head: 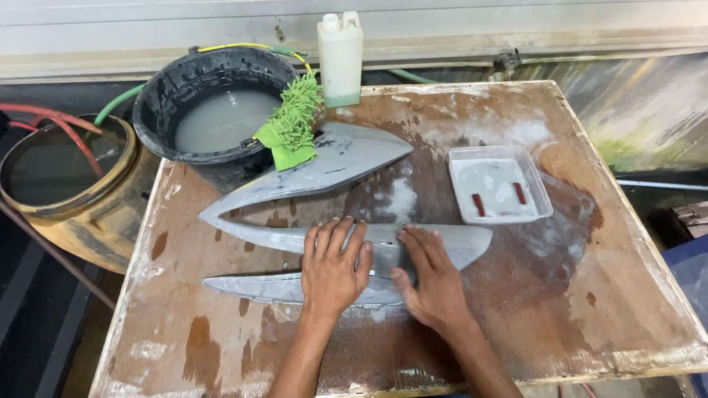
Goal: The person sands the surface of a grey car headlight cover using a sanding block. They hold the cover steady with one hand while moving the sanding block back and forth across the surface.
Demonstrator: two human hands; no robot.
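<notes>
Now both hands lie flat and open on the long grey panel [422, 248] on the wet wooden board [216, 347]; left hand [335, 267] beside right hand [431, 278]; this looks like rubbing it smooth; next needs steady, even pressing.

So there's this long grey plastic panel [321, 201], forked into pointed prongs, lying flat across the middle of the wet, stained wooden board [216, 347]. It's looking streaky with whitish residue, tips pointing toward the left edge, lower prong sitting nearer the front edge.
</notes>
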